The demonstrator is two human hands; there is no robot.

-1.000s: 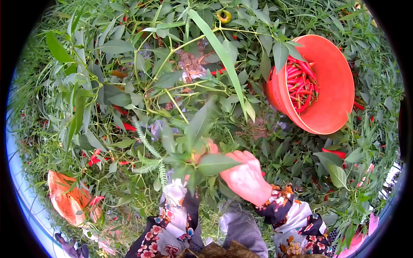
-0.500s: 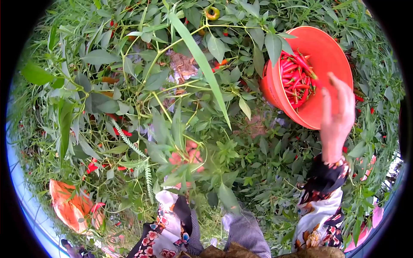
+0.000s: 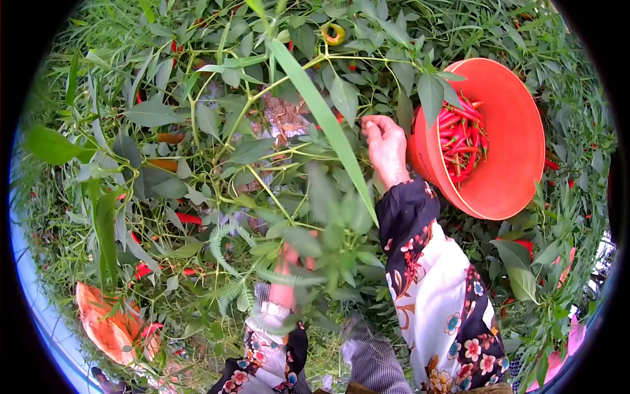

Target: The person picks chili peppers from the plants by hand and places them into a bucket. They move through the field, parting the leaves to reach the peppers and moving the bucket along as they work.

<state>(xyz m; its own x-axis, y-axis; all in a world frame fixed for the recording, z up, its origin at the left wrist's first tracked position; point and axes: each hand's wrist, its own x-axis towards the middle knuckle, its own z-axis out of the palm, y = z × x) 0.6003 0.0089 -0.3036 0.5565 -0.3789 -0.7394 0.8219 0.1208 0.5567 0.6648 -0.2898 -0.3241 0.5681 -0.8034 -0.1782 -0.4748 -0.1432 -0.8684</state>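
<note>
My right hand [image 3: 386,146] is among the pepper leaves just left of the orange-red bucket [image 3: 505,164]. Its fingers are curled in, and whatever they grip, if anything, is hidden. Slim red chili peppers [image 3: 462,138] lie inside the tilted bucket. A small bit of red chili [image 3: 339,117] shows on the plant just left of my right fingertips. Lower down, my left hand [image 3: 287,269] sits behind blurred leaves of the pepper plant [image 3: 275,197], so its fingers are largely covered.
A crumpled orange bag or wrapper [image 3: 108,322] lies at lower left. More red chilies [image 3: 189,218] hang among the foliage. One ring-curled, yellowish-green pepper [image 3: 333,34] is near the top. A long grass blade [image 3: 321,118] crosses in front of the plants.
My right hand has left the bucket's opening and moved left into the leaves, its fingers now curled. My left hand has shifted slightly down, and leaves around it moved.
</note>
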